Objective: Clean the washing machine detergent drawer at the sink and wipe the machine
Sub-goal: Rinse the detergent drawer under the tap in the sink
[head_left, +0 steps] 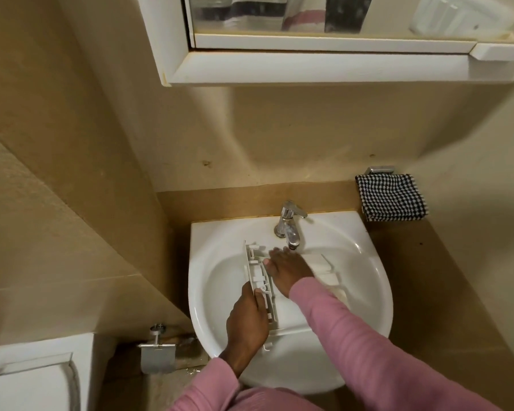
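Beige bathroom, white sink (309, 366): left hand (248, 318) grips the detergent drawer (257, 271) front, right hand (285, 269) flat inside it; washing seemingly midway, machine unwiped.

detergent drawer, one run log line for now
detergent drawer: in sink below faucet | left hand: grips its front panel | right hand: flat on it | water flow: cannot tell
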